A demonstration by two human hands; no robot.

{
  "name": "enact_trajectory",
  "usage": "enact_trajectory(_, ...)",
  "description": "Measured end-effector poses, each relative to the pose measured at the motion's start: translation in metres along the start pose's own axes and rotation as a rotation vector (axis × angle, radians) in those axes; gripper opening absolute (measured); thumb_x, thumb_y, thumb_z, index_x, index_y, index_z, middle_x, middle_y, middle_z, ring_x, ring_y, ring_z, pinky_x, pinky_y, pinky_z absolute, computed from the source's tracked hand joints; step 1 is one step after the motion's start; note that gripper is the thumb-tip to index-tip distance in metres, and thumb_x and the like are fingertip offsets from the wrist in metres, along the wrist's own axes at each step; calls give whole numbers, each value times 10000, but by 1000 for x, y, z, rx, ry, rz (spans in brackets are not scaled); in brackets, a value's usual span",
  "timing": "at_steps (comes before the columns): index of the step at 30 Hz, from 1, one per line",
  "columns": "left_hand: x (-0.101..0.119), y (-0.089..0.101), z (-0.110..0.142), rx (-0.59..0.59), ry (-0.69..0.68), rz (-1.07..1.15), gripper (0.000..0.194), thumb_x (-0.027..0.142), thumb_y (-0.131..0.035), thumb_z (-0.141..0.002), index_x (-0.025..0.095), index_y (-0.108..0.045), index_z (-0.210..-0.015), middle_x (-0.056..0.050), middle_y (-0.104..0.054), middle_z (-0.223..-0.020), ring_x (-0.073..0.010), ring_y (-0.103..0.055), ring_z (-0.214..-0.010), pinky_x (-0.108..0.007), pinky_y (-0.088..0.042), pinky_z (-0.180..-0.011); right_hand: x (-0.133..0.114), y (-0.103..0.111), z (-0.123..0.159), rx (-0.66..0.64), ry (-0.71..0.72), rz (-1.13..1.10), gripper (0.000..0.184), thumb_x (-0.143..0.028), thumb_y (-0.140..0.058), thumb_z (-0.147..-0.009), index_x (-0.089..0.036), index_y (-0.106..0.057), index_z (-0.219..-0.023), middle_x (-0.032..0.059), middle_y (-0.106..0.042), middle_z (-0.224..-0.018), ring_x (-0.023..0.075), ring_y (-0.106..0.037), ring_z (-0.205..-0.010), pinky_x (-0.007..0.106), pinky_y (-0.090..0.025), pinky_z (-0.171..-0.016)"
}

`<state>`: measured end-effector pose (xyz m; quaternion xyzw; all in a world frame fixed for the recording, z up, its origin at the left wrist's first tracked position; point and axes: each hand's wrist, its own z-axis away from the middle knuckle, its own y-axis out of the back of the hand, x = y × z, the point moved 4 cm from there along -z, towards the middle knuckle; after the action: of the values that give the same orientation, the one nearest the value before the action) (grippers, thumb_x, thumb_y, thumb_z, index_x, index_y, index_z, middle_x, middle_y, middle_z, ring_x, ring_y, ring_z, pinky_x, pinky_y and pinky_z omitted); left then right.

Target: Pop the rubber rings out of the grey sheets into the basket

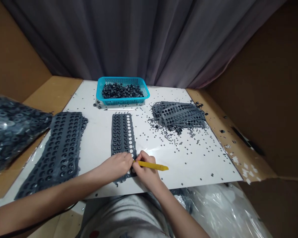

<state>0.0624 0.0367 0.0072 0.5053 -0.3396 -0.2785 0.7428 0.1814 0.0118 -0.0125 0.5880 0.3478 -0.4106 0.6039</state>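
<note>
A dark grey perforated rubber strip [120,135] lies lengthwise on the white tabletop [188,172], most holes filled with black washers [118,132] and its right-hand column bare. The left hand [116,167] rests on the strip's near end, fingers loosely curled and holding nothing. The right hand [146,173] pinches a yellow scraper [154,166], its tip at the strip's edge.

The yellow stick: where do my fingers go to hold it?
Pinch the yellow stick from above, near the end away from its point, as the right hand does. It is long and flat; the narrow tip gives less to hold.
</note>
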Motion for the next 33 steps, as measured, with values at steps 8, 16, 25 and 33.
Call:
enact_trajectory(8,-52,17,11,390,190,578,187,267,-383,-911,177,-542,-869,-29,-589,-840,-162,-560,-789,-269,-432,-715,-2,3,0,-23,-67,-46,122,-144,-499,-641,-203,-415,-575,-61,-439,-461,92,-396,-437,208,-295,-451)
enact_trajectory(16,-44,22,11,224,78,568,192,263,-432,-889,186,-587,-972,-32,-578,-880,-148,-546,-749,-253,-424,-685,5,3,-9,-67,-77,-197,57,-163,-497,-697,-188,-478,-649,-46,-495,-532,97,-426,-489,205,-317,-473)
enact_trajectory(25,-22,15,-3,80,-1,190,172,163,-423,-875,146,-580,-940,-82,-586,-927,-203,-558,-853,-303,-444,-748,-1,0,-12,-30,-14,-104,95,-157,-492,-683,-194,-444,-610,-66,-414,-491,88,-370,-459,208,-286,-461)
enact_trajectory(33,-29,1,-1,150,-6,312,258,148,-323,-905,156,-580,-879,-52,-578,-834,-158,-557,-727,-262,-445,-672,-2,0,-15,-1,-22,-41,111,-151,-480,-650,-204,-410,-584,-60,-423,-468,96,-377,-451,213,-284,-450)
